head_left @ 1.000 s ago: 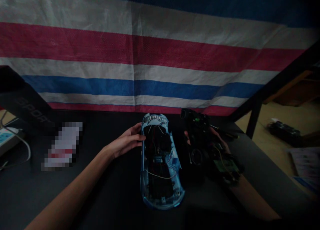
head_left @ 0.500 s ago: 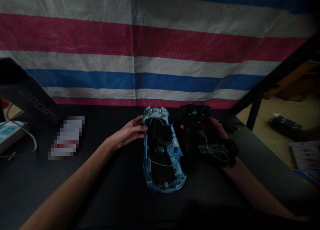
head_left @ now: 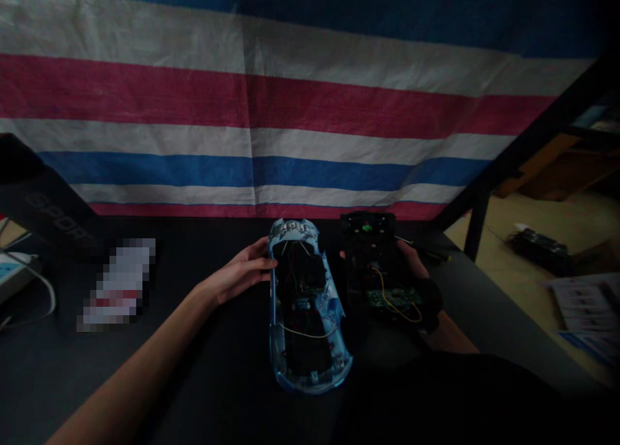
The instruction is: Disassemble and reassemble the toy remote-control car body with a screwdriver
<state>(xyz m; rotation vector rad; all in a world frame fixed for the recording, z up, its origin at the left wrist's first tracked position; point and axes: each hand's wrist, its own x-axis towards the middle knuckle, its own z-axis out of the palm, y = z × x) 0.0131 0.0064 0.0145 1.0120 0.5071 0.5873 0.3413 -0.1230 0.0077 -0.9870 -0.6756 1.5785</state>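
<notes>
A blue toy car body shell (head_left: 334,332) lies upside down on the dark table, its hollow inside facing up with black parts and thin wires. At its left edge is my left hand (head_left: 245,270), thumb over the rim and the other fingers along the outer side. To the right of the shell, my right hand (head_left: 411,259) grips a black toy car chassis (head_left: 358,261) from its right side and from beneath. The chassis carries a green circuit board (head_left: 390,298) and a loose yellow wire (head_left: 385,293). Most of my right hand's fingers are hidden by it.
A blurred, pale flat item (head_left: 121,280) lies on the table (head_left: 208,374) at left, near a white power strip (head_left: 19,270) and cable. Beyond the chassis is a thin dark tool (head_left: 431,251). A striped sheet (head_left: 252,141) closes off the back.
The view has tilted slightly up and right. My right hand and the chassis have shifted a little toward the shell; my left hand stays at the shell's edge.
</notes>
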